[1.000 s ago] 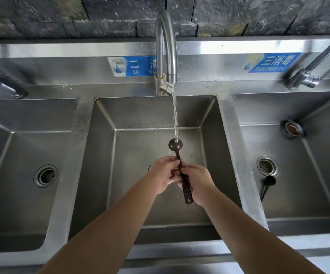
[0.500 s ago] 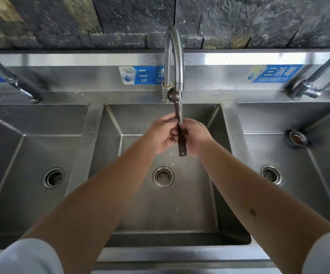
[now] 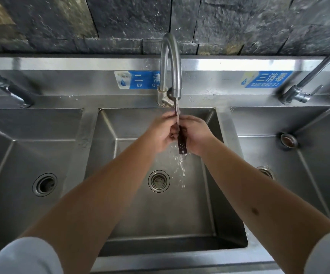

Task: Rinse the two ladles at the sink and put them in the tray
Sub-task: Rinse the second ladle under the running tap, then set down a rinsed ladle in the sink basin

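A dark brown ladle (image 3: 181, 142) stands nearly upright over the middle sink basin (image 3: 132, 214), its bowl raised behind the faucet spout (image 3: 175, 76). My left hand (image 3: 163, 133) and my right hand (image 3: 194, 135) both grip its handle from either side. Water runs from the spout down the handle, over my fingers and off the perforated handle end. The second ladle is out of sight in the right basin, behind my right arm. No tray is in view.
Three steel basins sit side by side, each with a drain (image 3: 158, 181). A round strainer plug (image 3: 289, 139) lies in the right basin (image 3: 318, 155). Other faucets stand at the far left (image 3: 11, 89) and far right (image 3: 302, 91). A dark stone wall backs the sink.
Both hands have lifted the ladle from low in the basin up to the spout, and water now streams down the handle. The view has tilted, hiding the second ladle.
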A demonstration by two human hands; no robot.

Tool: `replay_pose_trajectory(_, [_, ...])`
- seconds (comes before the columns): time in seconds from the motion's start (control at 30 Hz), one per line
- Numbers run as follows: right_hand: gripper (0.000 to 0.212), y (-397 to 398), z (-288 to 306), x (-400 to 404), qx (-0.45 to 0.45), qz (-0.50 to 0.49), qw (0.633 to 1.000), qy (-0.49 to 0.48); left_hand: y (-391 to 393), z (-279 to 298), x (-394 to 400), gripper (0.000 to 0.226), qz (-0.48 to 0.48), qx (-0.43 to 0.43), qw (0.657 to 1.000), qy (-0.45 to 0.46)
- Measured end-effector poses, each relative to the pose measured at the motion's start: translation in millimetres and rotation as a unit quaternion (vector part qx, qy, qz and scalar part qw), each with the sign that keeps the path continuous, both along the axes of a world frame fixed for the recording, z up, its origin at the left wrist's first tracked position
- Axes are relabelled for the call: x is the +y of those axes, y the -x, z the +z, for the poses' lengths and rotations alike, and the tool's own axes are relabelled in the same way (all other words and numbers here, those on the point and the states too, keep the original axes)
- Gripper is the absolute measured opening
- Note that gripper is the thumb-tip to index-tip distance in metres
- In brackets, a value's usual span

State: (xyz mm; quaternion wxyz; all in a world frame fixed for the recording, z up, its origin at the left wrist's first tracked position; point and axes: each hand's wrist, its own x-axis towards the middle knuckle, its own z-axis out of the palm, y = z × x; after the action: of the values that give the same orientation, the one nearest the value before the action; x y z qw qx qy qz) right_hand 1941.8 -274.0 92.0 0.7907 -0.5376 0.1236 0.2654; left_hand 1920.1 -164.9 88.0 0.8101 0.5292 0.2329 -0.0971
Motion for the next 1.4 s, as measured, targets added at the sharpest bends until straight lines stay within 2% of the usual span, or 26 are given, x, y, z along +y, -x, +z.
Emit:
replay_pose_trajectory(0.13, [0.014, 28.8, -35.0, -25.9, 0.022, 0.042, 0.995, 0.093, 28.3, -32.2, -13.3, 0.016, -0.039, 0.085, 0.996, -0.003])
replay_pose_trajectory(0.27, [0.012, 61.0, -60.0, -54.3, 0.064, 0.033, 0.982, 0.177, 58.2, -59.5, -41.1, 0.013, -0.053, 0.154, 0.986, 0.017])
replay_pose_trajectory(0.37, [0.014, 83.7, -69.9, -78.2, 0.065, 0.053, 0.957, 0.278, 75.4, -74.3, -66.7, 0.008, -0.055, 0.219, 0.974, 0.014])
replay_pose_trajectory(0.47, [0.016, 99.0, -69.8, -102.0, 0.069, 0.083, 0.938, 0.331, 85.0, -79.0, -91.3, 0.018, -0.062, 0.263, 0.963, 0.016])
replay_pose_trajectory(0.53, [0.016, 103.5, -66.0, -119.5, 0.057, 0.093, 0.932, 0.346, 87.1, -78.5, -107.5, 0.024, -0.066, 0.267, 0.961, -0.001])
replay_pose_trajectory(0.6, [0.017, 104.5, -60.3, -138.4, 0.05, 0.096, 0.933, 0.342, 87.5, -74.1, -124.0, 0.018, -0.072, 0.246, 0.966, -0.04])
replay_pose_trajectory(0.77, [0.017, 93.3, -51.2, -203.2, 0.019, 0.076, 0.943, 0.325, 73.0, -53.3, -184.3, 0.01, -0.094, 0.132, 0.983, -0.082])
replay_pose_trajectory(0.87, [0.023, 80.2, -52.5, -252.1, 0.016, 0.042, 0.944, 0.327, 53.6, -47.5, -233.6, 0.01, -0.128, 0.093, 0.979, -0.127])
replay_pose_trajectory(0.97, [0.016, 64.7, -63.1, -304.8, 0.042, 0.014, 0.946, 0.322, 31.3, -54.6, -284.5, 0.013, -0.159, 0.077, 0.969, -0.172])
replay_pose_trajectory(1.13, [0.012, 43.0, -96.4, -378.4, 0.093, 0.017, 0.926, 0.366, 4.4, -85.8, -358.7, 0.016, -0.208, 0.123, 0.954, -0.178])
replay_pose_trajectory(1.3, [0.011, 23.1, -141.8, -411.2, 0.126, 0.069, 0.904, 0.404, -8.5, -133.2, -399.4, 0.004, -0.218, 0.193, 0.94, -0.178])
replay_pose_trajectory(1.4, [0.01, 12.5, -170.1, -412.9, 0.117, 0.116, 0.883, 0.44, -14.3, -169.6, -411.3, 0.02, -0.203, 0.235, 0.924, -0.225])
